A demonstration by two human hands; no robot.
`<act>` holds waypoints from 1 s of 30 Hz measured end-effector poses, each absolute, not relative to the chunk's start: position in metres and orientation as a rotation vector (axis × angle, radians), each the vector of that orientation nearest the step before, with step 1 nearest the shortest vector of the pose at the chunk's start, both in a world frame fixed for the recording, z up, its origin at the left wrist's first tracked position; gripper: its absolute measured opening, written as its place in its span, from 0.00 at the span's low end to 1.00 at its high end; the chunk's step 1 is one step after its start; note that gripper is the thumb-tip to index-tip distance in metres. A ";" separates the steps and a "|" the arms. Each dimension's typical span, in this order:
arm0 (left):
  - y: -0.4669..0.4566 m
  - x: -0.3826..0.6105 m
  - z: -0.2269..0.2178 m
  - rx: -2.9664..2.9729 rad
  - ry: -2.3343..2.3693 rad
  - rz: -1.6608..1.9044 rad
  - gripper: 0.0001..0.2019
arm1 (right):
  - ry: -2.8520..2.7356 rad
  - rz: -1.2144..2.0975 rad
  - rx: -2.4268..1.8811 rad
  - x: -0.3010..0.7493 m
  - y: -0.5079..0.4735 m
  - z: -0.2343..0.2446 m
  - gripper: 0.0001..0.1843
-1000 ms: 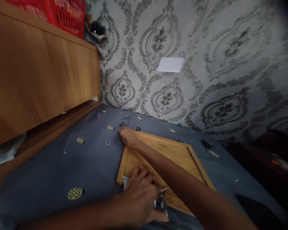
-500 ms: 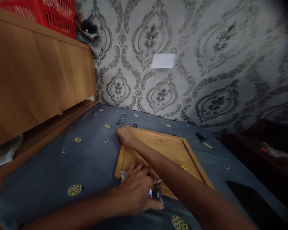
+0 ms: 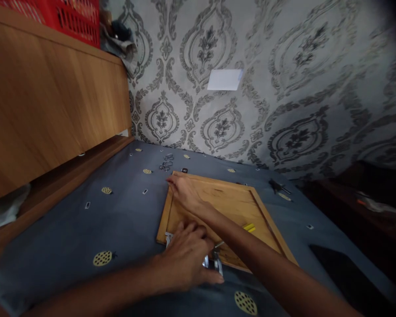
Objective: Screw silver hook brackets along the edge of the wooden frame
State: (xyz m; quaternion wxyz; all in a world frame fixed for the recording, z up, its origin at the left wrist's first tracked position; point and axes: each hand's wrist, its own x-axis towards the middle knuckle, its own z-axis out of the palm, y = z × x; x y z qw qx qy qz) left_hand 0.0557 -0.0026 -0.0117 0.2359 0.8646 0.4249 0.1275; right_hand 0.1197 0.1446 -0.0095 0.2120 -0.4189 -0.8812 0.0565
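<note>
A framed wooden panel [image 3: 231, 200] lies flat on the dark blue patterned cloth. My left hand [image 3: 189, 253] curls over its near edge, holding a shiny metal fitting [image 3: 218, 264] whose exact kind is partly hidden by the fingers. Another silvery metal piece [image 3: 168, 237] shows at the near left corner. Over the far left corner, my right hand [image 3: 184, 191] has its fingertips pinched together; anything between them is too small to make out. Under my right forearm lies a screwdriver with a yellow handle [image 3: 250, 227], its thin shaft pointing towards the left hand.
Small metal parts [image 3: 166, 165] lie beyond the panel, with a small dark item [image 3: 184, 170] beside it. A black tool [image 3: 279, 186] and a dark flat object [image 3: 346, 277] are on the right. A wooden cabinet [image 3: 59, 105] flanks the left; the patterned wall [image 3: 221, 127] stands behind.
My right hand has shifted slightly right from the panel's far left corner, and its fingertips now pinch. More of the yellow handle shows. My left hand stays on the metal fitting.
</note>
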 end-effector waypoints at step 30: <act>-0.005 0.054 -0.008 2.565 1.160 0.308 0.16 | -1.732 0.680 -1.230 0.259 -0.029 -0.026 0.03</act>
